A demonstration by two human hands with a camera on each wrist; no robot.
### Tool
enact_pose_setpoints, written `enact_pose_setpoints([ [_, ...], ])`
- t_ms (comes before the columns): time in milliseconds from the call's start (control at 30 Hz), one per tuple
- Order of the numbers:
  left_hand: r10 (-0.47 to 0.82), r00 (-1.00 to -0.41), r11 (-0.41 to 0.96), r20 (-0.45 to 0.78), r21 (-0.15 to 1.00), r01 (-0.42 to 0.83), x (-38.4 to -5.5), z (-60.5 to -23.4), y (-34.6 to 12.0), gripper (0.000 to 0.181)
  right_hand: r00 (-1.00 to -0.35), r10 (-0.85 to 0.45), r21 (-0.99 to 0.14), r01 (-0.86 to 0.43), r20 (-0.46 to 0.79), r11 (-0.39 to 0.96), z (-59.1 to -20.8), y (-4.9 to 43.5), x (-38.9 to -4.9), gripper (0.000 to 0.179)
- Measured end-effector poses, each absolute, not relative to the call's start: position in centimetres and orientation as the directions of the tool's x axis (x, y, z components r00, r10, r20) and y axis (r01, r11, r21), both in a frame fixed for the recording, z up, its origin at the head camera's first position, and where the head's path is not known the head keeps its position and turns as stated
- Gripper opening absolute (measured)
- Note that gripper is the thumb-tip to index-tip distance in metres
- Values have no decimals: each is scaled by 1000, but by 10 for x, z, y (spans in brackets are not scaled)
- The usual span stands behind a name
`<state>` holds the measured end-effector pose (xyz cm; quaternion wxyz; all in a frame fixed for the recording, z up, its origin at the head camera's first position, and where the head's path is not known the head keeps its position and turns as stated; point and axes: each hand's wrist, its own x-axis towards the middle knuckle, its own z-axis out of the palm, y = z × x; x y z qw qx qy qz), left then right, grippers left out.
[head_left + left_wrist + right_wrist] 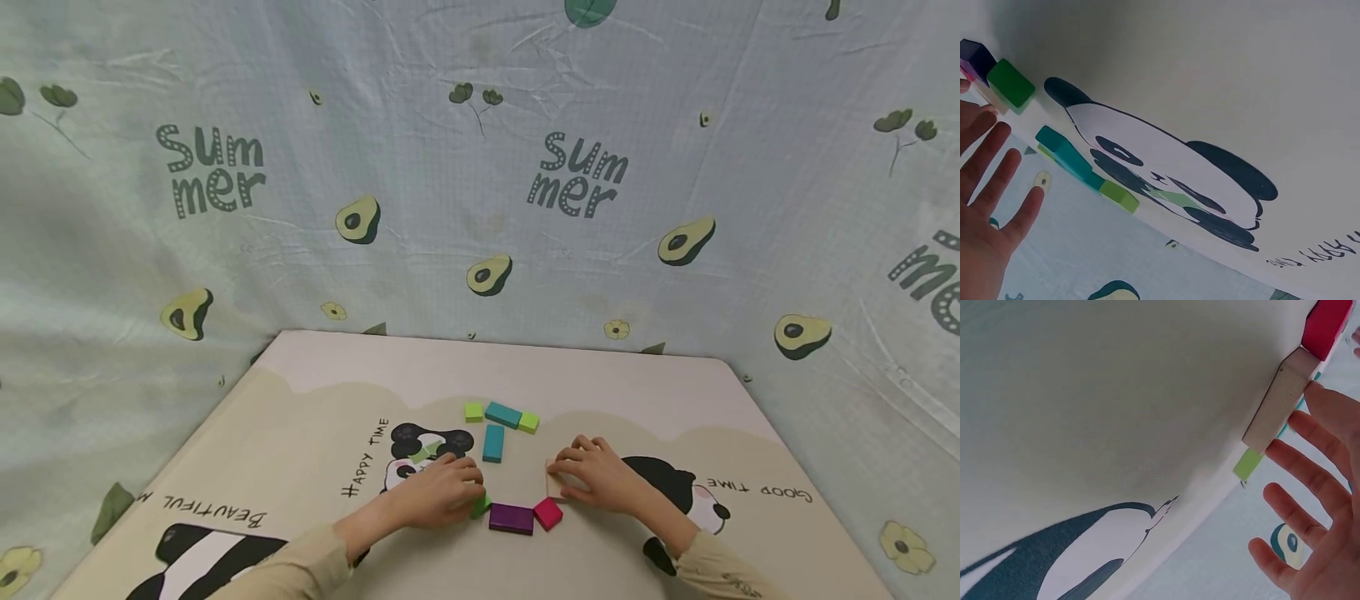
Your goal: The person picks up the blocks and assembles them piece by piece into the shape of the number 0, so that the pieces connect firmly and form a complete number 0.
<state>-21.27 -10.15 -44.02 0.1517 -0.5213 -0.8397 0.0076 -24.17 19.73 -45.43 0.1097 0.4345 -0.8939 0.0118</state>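
Note:
My left hand (442,492) is held low over the table, beside a green block (1011,85). In the left wrist view its fingers are spread, and whether they touch that block I cannot tell. The fingertips of my right hand (600,475) rest along one side of a plain wooden block (1280,403), with the outer fingers held away from it. A red block (548,513) stands at the near end of the wooden one. Between the red and green blocks lies a purple block (512,518).
Beyond the hands are two teal blocks (492,443) and two lime blocks (473,412). The tabletop (337,358) carries printed pandas and lettering. A patterned cloth (420,275) hangs behind it and at both sides.

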Motion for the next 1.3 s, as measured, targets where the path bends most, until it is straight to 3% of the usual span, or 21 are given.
enact_pose_setpoints([
  [233,850,-444,502,285,-183,845,-234,-439,-102,19,-596,-773,62,-782,218,620,-452,196,-242,30],
  [800,759,-624,644,186,-82,760,-269,-444,-89,51,-614,-761,39,-772,211,634,-450,195,-243,29],
  [1167,719,-682,694,136,-73,717,-276,-449,-78,52,-616,-755,21,-772,224,636,-453,195,-242,30],
  [1300,715,-687,699,129,-118,706,-277,-451,-77,49,-616,-755,23,-771,224,636,-453,195,-241,30],
])
